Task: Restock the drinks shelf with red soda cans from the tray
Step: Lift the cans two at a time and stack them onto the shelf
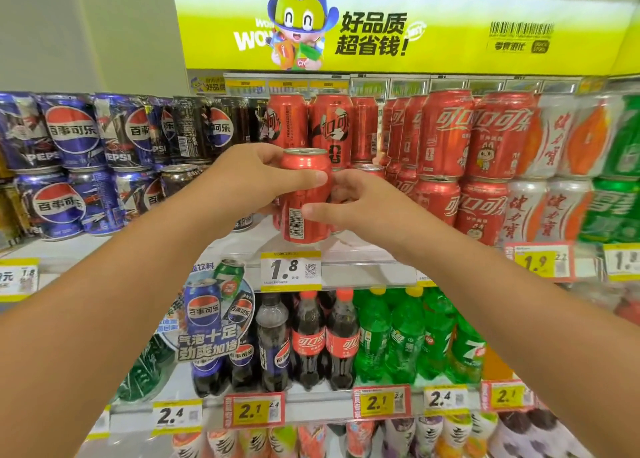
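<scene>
A red soda can (304,201) stands upright at the front of the drinks shelf (242,246), barcode facing me. My left hand (256,177) grips its upper part, thumb across the front. My right hand (356,204) holds its lower right side, thumb near the barcode. Behind and to the right stand stacked red soda cans (446,135) in two layers. The tray is not in view.
Blue cola cans (69,139) fill the shelf's left part; white-orange (554,139) and green cans (620,208) sit at the right. A yellow price tag (291,270) hangs on the shelf edge. Bottles (311,340) line the shelf below.
</scene>
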`<state>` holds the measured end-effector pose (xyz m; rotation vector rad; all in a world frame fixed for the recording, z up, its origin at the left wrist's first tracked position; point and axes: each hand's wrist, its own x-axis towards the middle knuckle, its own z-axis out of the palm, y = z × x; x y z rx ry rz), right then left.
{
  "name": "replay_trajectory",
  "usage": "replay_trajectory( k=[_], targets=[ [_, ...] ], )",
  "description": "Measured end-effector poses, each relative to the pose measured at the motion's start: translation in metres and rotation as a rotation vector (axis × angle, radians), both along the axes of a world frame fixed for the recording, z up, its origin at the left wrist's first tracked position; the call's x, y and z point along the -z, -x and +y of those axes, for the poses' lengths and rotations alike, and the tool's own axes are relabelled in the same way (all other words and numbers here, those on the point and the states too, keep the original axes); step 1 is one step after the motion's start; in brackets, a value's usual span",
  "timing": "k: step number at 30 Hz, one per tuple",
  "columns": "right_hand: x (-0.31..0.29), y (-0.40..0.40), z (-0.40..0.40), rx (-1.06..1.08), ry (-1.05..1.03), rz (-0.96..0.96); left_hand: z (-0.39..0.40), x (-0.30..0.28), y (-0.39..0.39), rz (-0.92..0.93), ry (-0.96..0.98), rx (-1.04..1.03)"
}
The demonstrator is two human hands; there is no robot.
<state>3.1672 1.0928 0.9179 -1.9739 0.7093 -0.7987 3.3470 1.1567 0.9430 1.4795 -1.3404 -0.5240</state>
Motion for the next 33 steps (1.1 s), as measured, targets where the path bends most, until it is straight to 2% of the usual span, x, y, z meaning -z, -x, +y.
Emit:
replay_trajectory(
  k=[10,15,19,22,25,33],
  targets=[
    [0.001,-0.001,-0.003,0.063,-0.013,-0.132,0.003,0.007,0.001,-0.032,0.057,0.029],
    [-0.011,0.003,-0.009,0.229,0.001,-0.212,0.009,0.019,-0.018,-0.44,0.061,-0.09],
    [-0.026,0.005,-0.018,0.399,0.069,-0.283,0.016,0.032,-0.033,-0.774,-0.093,-0.15],
    [-0.036,0.001,-0.022,0.513,0.136,-0.308,0.022,0.039,-0.036,-0.942,-0.157,-0.148],
    [-0.046,-0.004,-0.027,0.552,0.143,-0.319,0.024,0.045,-0.036,-1.031,-0.151,-0.166],
    [-0.057,-0.015,-0.051,0.636,0.093,-0.322,0.023,0.048,-0.036,-1.053,-0.137,-0.121]
  ],
)
